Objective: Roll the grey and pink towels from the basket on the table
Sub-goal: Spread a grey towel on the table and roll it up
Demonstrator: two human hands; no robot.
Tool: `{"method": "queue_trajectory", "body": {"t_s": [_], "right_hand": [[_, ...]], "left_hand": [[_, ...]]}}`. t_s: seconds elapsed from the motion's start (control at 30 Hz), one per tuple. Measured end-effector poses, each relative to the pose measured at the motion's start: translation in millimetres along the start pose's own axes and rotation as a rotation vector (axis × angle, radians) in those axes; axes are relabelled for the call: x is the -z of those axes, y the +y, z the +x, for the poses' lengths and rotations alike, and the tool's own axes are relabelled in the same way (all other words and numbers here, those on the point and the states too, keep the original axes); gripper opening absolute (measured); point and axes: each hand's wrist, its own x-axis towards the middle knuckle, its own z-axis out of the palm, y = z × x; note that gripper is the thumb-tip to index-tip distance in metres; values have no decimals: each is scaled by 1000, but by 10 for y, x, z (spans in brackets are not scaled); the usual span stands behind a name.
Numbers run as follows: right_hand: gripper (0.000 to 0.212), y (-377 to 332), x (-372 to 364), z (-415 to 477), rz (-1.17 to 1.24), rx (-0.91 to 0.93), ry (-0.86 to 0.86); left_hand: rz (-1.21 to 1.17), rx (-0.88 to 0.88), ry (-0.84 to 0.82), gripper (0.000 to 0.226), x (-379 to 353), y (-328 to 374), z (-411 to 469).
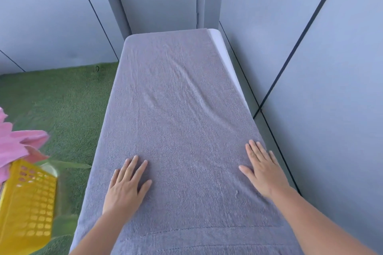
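Observation:
A grey towel lies spread flat along the narrow white table, covering nearly all of it, with light wrinkles across its middle. My left hand rests palm down on the towel near its left side, fingers apart. My right hand lies flat near the towel's right edge, fingers spread too. A pink towel hangs out of a yellow perforated basket at the far left, beside the table.
Grey wall panels close in right next to the table's right side and behind its far end. Green artificial grass covers the floor on the left, where the basket stands.

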Motion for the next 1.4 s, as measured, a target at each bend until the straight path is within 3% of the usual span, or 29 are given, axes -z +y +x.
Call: {"method": "queue_trajectory", "body": {"t_s": [0.2, 0.4, 0.53, 0.7, 0.87, 1.0, 1.1, 1.27, 1.4], "right_hand": [[89, 121, 170, 168, 36, -94, 30], [72, -971, 338, 518, 45, 186, 87], [69, -1568, 135, 600, 18, 321, 34], [67, -950, 85, 540, -36, 196, 45], [77, 124, 238, 518, -76, -106, 25], [75, 175, 441, 791, -39, -186, 37], [74, -333, 597, 1138, -1, -99, 68], [72, -1410, 558, 1406, 81, 239, -42], [70, -1323, 387, 1299, -6, 275, -66]], "left_hand": [[-29, -14, -12, 69, 60, -56, -61], [-79, -87, 20, 64, 246, 506, 458], [-55, -205, 2, 59, 274, 960, 693], [3, -129, -12, 63, 158, 257, 619], [46, 194, 11, 76, 286, -951, 450], [5, 320, 31, 79, 484, -1147, 676], [-16, 196, 54, 68, 595, -646, 1104], [-92, -99, -9, 61, 565, 611, 1531], [-16, -177, -54, 61, 367, 629, 1400]]}}
